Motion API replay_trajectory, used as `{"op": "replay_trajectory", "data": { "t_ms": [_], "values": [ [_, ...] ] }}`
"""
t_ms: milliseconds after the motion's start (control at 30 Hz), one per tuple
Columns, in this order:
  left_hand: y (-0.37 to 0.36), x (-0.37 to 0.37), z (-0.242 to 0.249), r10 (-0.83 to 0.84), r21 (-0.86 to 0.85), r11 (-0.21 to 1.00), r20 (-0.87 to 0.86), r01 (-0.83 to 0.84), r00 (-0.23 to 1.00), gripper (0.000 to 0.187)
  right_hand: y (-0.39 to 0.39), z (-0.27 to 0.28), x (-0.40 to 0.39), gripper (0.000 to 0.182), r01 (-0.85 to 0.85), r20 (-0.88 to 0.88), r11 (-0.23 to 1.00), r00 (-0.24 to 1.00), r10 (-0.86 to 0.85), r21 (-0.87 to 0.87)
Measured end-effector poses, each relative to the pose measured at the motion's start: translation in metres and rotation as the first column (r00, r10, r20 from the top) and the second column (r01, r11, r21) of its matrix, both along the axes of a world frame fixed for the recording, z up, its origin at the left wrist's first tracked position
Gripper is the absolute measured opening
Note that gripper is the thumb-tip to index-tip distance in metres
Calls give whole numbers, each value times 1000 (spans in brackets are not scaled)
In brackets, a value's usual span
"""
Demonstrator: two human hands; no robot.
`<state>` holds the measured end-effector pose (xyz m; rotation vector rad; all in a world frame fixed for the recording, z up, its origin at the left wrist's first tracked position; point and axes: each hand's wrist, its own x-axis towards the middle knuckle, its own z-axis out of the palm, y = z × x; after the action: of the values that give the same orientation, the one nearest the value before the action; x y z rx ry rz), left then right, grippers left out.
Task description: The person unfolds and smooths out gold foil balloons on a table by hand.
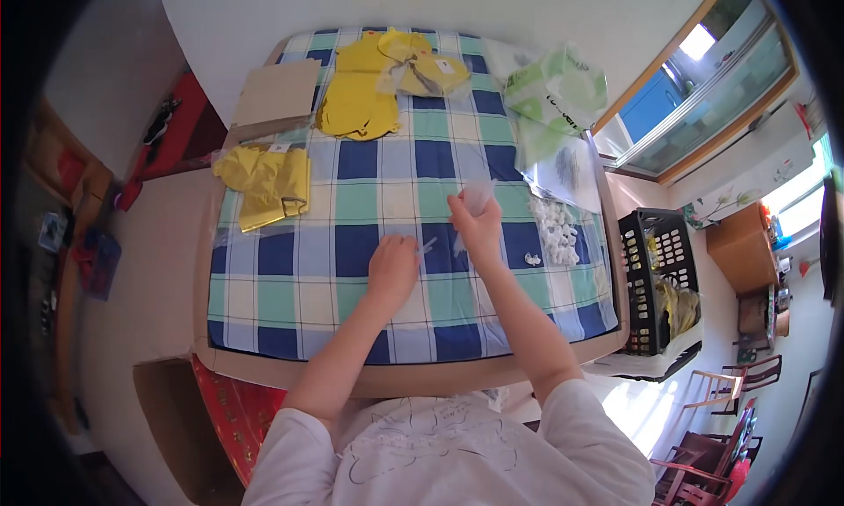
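My left hand [394, 264] rests low over the checked tablecloth with its fingers curled closed. A thin, clear straw-like piece [429, 244] sticks out to the right of its fingertips. To the right and a little farther off, my right hand [477, 229] is pinched shut on a crumpled clear plastic bag [479, 194], which stands up above the fingers. Part of the bag is hidden behind the hand. Several small white bundles [554, 232] lie to the right of that hand, and one small white piece [532, 259] lies apart from them.
Yellow foil balloons [359, 93] lie at the back of the table, with a gold foil pack [272, 185] and cardboard [277, 93] at left. A green-and-white plastic bag [558, 88] lies back right. A black basket [646, 282] stands beside the table's right edge.
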<state>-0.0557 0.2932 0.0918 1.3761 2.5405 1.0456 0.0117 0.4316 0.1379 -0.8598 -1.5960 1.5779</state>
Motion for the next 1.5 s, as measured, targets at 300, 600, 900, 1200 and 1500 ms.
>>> {"op": "replay_trajectory", "data": {
  "t_ms": [300, 600, 900, 1200, 1500],
  "values": [
    [11, -21, 6, 6, 274, 916, 721, -293, 692, 9, -3, -45, -14, 19, -141, 43, 990, 989, 140, 11],
    [29, 38, 43, -224, 340, 938, 448, 67, 865, 29, 25, -31, 55, 22, -158, 176, 937, 979, 106, 313],
    [6, 100, 31, -562, 254, 819, 176, 514, 809, 25, 189, -25, 230, 38, 39, 703, 810, 473, -531, 586],
    [-5, 103, 20, -535, 202, 842, 196, 500, 822, 21, 174, -45, 242, 76, 29, 662, 764, 479, -577, 645],
    [-3, 98, 6, -512, 259, 844, 133, 469, 848, 14, 144, -66, 267, 55, -251, 640, 625, 548, -539, 740]
  ]
}}
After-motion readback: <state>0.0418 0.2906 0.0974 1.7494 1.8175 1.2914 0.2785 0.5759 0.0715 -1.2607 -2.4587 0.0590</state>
